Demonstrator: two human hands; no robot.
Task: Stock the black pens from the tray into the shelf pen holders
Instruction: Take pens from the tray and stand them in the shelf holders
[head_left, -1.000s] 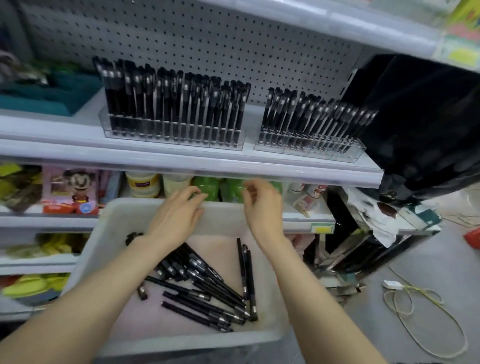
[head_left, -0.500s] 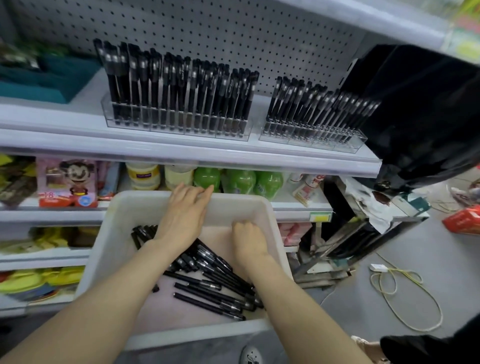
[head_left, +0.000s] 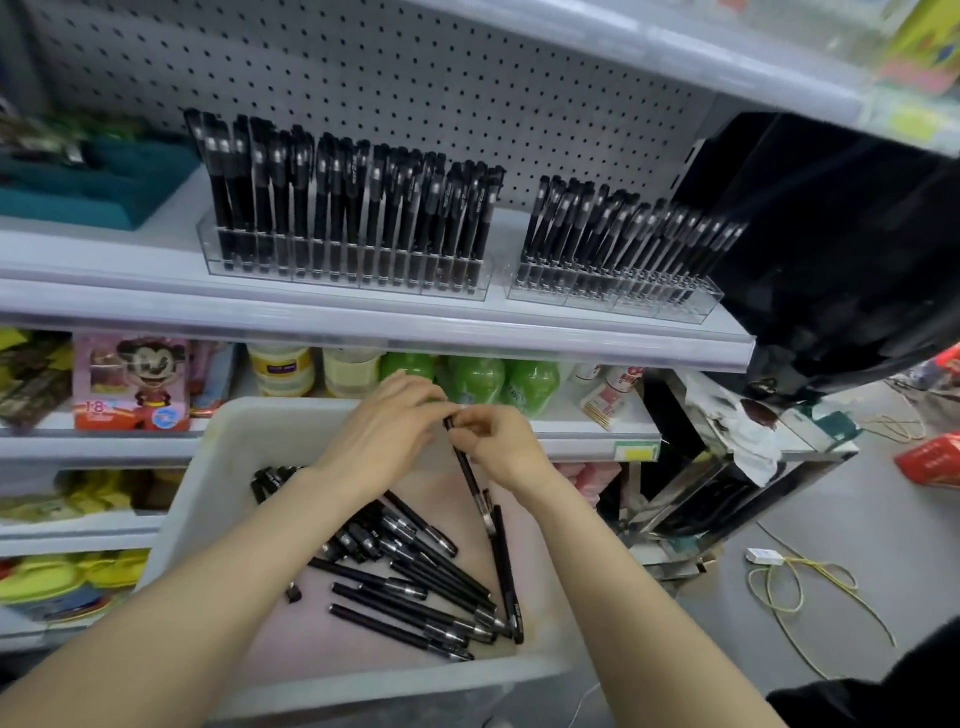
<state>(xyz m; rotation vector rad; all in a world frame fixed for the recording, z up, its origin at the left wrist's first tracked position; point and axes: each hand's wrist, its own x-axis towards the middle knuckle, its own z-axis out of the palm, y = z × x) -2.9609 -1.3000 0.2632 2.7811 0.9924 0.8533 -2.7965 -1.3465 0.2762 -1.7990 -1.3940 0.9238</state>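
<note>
**A:** Where is the pen, and what holds it?

**B:** One black pen (head_left: 470, 478) hangs tilted over the tray (head_left: 244, 421). The right grip (head_left: 498, 441) pinches its upper end. The left grip (head_left: 384, 431) meets that same end; whether it pinches cannot be told.

**A:** How should it handle?

**B:** Probably light, stiff and smooth. It is best taken near the top, leaving the lower end free for a slot in the pen holders (head_left: 343, 270).

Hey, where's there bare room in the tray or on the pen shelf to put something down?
Bare: the tray floor between the pen pile and the near wall, and the shelf between the teal bin and left holder. Crowded: both holders, the tray's middle.
</note>
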